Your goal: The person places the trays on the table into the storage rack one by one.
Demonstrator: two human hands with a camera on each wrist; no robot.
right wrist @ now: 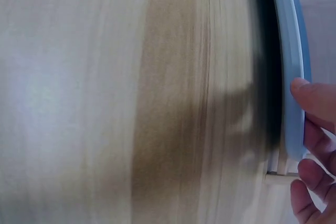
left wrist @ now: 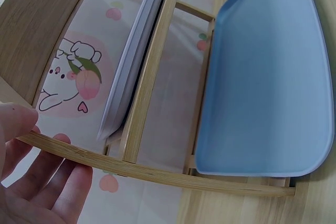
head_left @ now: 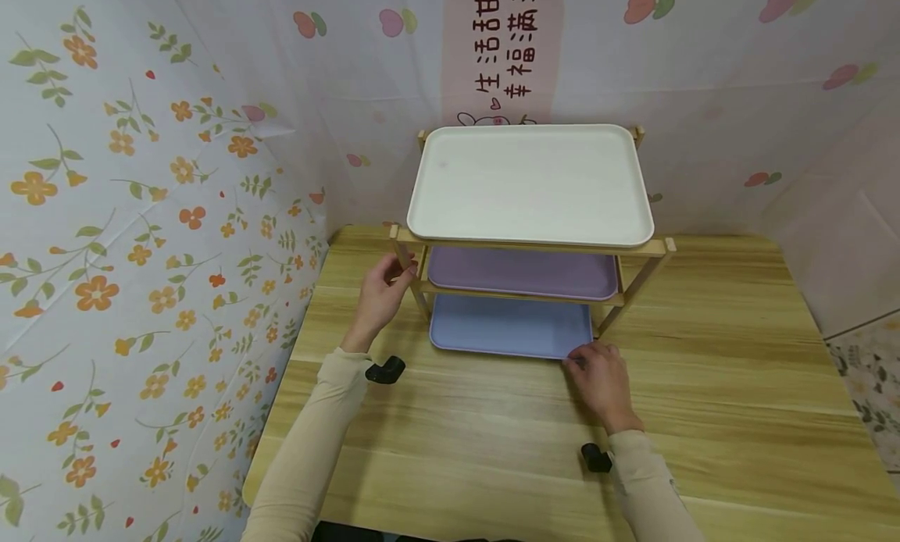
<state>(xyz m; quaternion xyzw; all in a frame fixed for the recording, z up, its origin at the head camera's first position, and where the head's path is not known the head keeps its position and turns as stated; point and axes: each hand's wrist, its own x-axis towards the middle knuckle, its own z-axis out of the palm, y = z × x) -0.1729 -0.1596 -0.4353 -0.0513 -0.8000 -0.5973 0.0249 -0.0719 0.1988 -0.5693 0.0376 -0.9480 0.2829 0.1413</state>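
Note:
A three-tier wooden rack point(head_left: 647, 272) stands against the back curtain. Its top level carries a white tray point(head_left: 530, 183), the middle one a purple tray point(head_left: 520, 272), and the lowest a blue tray point(head_left: 509, 327) that juts out past the front. My left hand point(head_left: 382, 298) grips the rack's front left post, thumb on one side and fingers curled round the other, as the left wrist view shows. At the blue tray's front right corner, my right hand point(head_left: 603, 382) pinches the rim point(right wrist: 295, 77) between thumb and fingers.
The rack rests on a wood-grain table point(head_left: 731, 401). Behind it hangs a patterned curtain point(head_left: 373, 58) with printed writing, and a floral sheet point(head_left: 155, 292) runs along the left side. A black mount point(head_left: 385, 370) sits at the left wrist, another point(head_left: 596, 458) at the right.

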